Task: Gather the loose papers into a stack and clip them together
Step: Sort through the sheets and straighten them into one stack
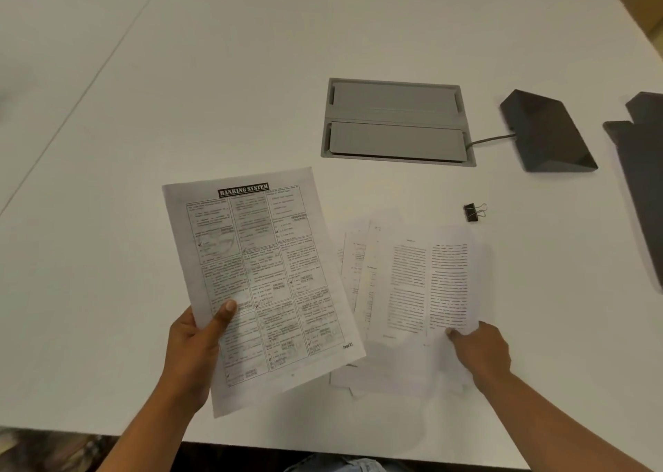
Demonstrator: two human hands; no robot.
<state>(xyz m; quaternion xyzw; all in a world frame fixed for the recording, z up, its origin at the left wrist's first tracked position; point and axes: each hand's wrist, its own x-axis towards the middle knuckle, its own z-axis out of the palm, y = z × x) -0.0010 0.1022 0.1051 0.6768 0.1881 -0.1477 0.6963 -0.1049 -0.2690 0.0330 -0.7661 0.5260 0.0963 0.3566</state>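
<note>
Gripping a printed sheet [258,285] with thumb on top, the left hand [195,342] lifts it; the right hand [480,351] pinches loose papers [405,299] on the table [215,94], near a binder clip [474,212].

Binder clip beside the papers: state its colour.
Black binder clip with silver wire handles; head view.

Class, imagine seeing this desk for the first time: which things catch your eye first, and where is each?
The BANKING SYSTEM sheet stands out first, held up by the left hand at lower centre-left. To its right, the right hand pinches the near corner of the loose papers fanned on the white table. Just beyond them lies a small black binder clip, unused.
</note>
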